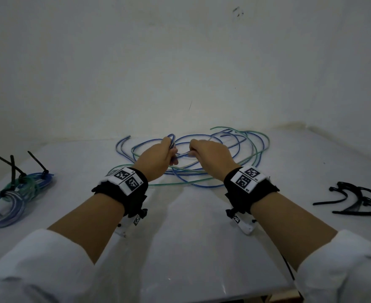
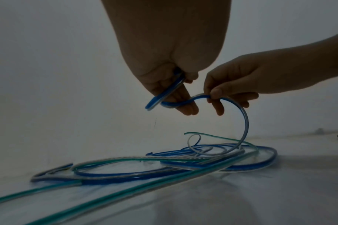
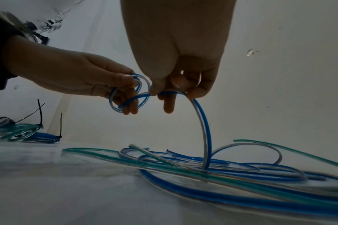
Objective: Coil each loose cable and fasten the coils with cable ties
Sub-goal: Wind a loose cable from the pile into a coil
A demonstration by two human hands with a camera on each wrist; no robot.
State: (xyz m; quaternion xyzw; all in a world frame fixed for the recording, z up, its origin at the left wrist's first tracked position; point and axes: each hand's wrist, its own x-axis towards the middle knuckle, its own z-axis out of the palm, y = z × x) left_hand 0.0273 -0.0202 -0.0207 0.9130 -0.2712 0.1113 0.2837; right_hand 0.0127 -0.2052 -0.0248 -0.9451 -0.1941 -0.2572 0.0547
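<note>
A blue cable [image 3: 203, 134] rises from a loose tangle of blue and green cables [image 1: 234, 149] on the white table [image 1: 180, 215]. My left hand [image 1: 158, 156] holds a small loop of that blue cable [image 2: 164, 94] between thumb and fingers, raised above the table. My right hand [image 1: 208, 154], close beside it, pinches the same cable [image 3: 171, 92] just past the loop, and the cable arcs down from there into the pile. Both hands hover over the near middle of the tangle.
Tied blue and green coils [image 1: 16, 193] with black cable ties sticking up lie at the left of the table. A heap of loose black cable ties [image 1: 359, 200] lies at the right. A white wall [image 1: 180, 62] stands right behind the cables.
</note>
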